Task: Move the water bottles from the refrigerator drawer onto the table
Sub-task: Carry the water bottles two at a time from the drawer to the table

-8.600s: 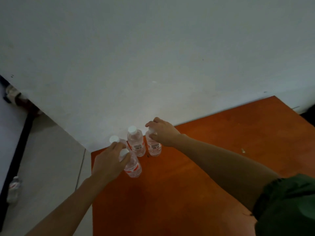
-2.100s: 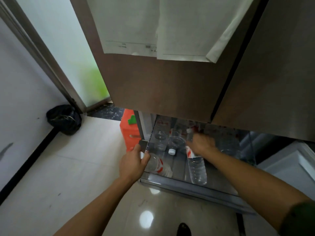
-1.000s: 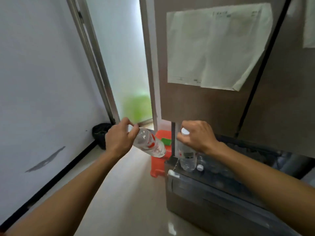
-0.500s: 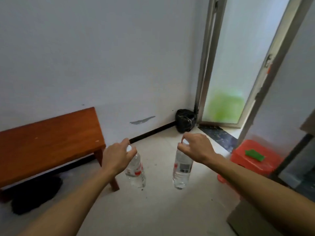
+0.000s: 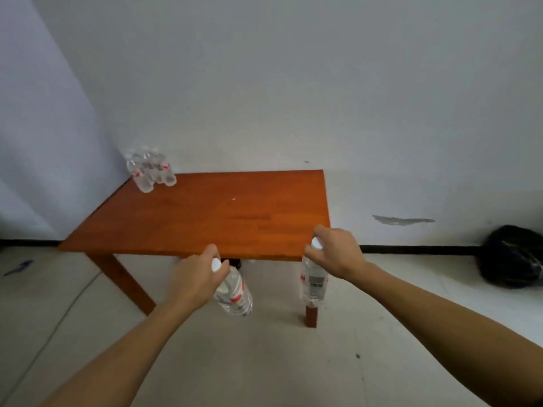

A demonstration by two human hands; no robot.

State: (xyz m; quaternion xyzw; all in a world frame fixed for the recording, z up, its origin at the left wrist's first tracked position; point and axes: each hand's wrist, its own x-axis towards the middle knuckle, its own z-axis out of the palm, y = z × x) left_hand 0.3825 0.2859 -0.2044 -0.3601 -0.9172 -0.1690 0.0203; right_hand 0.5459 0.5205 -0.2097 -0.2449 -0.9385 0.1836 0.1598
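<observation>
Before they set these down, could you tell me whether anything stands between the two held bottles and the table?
Nothing visible does. The left hand and right hand hold the left bottle and right bottle just short of the near edge of the table; the grouped bottles stand away at its far left corner.

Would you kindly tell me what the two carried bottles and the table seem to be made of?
The left bottle and the right bottle look like thin clear plastic: what lies behind shows through them. The table looks like wood with an orange-brown, faintly glossy finish; plank seams show, though it may be veneer.
</observation>
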